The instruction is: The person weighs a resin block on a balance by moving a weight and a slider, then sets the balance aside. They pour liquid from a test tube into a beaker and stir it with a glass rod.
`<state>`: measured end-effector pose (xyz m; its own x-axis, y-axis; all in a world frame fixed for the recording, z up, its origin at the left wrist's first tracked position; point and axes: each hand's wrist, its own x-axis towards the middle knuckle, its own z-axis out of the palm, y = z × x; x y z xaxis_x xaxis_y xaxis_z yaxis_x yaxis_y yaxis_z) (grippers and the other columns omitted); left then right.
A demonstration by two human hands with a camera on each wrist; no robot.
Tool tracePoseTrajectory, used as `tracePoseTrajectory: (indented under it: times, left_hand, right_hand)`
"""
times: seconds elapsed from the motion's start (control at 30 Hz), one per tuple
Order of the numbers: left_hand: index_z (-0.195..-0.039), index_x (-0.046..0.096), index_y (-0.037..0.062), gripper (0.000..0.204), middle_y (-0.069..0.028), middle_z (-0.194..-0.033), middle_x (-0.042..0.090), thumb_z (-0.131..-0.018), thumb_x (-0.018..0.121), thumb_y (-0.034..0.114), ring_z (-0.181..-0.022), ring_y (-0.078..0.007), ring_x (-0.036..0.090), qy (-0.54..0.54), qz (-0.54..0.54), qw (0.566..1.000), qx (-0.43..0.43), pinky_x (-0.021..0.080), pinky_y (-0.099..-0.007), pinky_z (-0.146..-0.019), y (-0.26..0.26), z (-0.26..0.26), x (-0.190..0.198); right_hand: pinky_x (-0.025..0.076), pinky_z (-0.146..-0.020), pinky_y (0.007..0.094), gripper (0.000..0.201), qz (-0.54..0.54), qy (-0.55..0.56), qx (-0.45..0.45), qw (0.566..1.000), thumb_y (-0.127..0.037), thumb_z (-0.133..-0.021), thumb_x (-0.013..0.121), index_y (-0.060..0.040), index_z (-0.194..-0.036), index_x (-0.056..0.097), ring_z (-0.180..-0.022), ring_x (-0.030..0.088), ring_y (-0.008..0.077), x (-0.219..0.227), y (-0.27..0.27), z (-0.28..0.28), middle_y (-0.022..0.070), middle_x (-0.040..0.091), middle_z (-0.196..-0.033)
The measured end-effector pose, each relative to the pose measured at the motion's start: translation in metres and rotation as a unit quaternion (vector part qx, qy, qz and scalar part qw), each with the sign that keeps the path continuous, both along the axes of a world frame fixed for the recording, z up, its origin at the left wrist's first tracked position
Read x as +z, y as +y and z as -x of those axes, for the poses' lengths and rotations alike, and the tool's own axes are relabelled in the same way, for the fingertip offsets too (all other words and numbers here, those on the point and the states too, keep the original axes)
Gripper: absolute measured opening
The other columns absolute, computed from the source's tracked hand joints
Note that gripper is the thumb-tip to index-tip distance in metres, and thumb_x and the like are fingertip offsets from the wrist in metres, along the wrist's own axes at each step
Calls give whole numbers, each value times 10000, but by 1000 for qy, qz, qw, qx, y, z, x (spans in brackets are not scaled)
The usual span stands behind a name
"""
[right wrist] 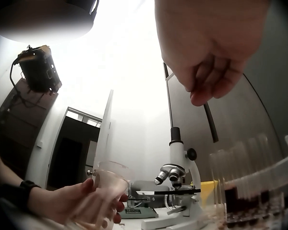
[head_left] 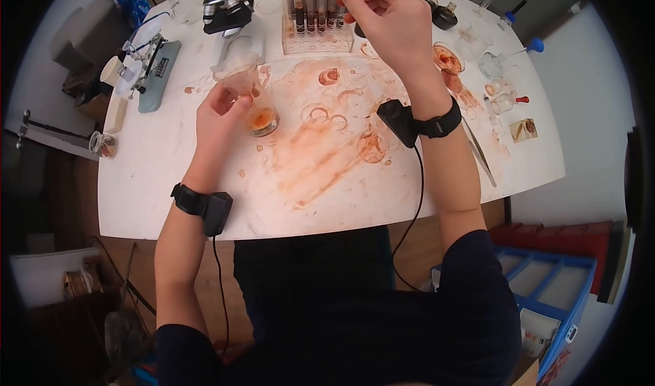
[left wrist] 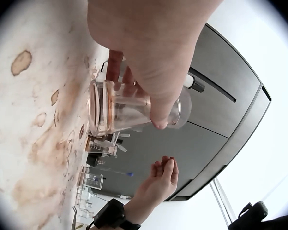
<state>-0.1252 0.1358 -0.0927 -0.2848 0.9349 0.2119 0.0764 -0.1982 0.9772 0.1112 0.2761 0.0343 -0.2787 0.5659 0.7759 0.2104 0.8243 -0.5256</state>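
My left hand (head_left: 222,123) grips a clear glass vessel (head_left: 262,121) with a flared top and a little orange liquid at its bottom. Thumb and fingers lie around the vessel (left wrist: 129,112) in the left wrist view, its base close to the stained table. My right hand (head_left: 396,31) is raised beside the rack (head_left: 317,45) of test tubes with dark contents. In the right wrist view that hand (right wrist: 211,48) is above the tubes (right wrist: 245,167), fingers curled in and the thumb against them, with nothing visible between.
A microscope (head_left: 228,14) and a green-grey balance (head_left: 159,79) stand at the back left. On the right are dark bottles (head_left: 445,16), a dish with reddish contents (head_left: 447,58), tweezers (head_left: 479,152) and a red-bulbed dropper (head_left: 522,100). A small jar (head_left: 104,145) is at the left edge.
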Motion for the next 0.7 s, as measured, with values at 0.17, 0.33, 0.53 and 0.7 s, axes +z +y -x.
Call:
tracePoseTrajectory:
  times: [0.17, 0.33, 0.53, 0.7]
  left_hand:
    - [-1072, 635, -16, 214, -94, -1057, 719, -951, 680, 156, -965, -127, 620, 3, 2, 1000, -8, 485, -286, -907, 2, 7, -2]
    - [-1166, 636, -27, 278, -93, -1122, 711, -938, 688, 124, -1042, -147, 641, -2, -1, 1000, -5, 484, -287, -952, 2, 4, -1]
    - [-1346, 587, -8, 479, -78, -1258, 661, -895, 723, 78, -1159, -160, 612, -15, -15, 999, -25, 476, -323, -1016, 0, -2, 2]
    - [-1368, 573, -11, 520, -79, -1305, 637, -873, 727, 27, -1173, -159, 617, -8, -17, 998, -55, 485, -314, -1027, 1, -1, 0]
  right_hand:
    - [562, -631, 248, 108, -7, 3, 2, 1000, -32, -889, 729, 46, -963, 716, -677, 712, 130, 2, -4, 3, 109, 745, -791]
    - [562, -635, 251, 109, 21, 11, 8, 1000, -28, -904, 706, 55, -974, 714, -692, 714, 132, 2, -1, 3, 110, 745, -796]
    - [567, -641, 265, 138, 42, -19, -5, 999, -49, -934, 668, 61, -1003, 715, -701, 716, 141, -8, 8, 3, 119, 751, -828]
    - [556, -725, 297, 210, 79, -98, 72, 989, -124, -897, 732, 2, -1060, 694, -845, 696, 182, -6, -3, 7, 88, 716, -963]
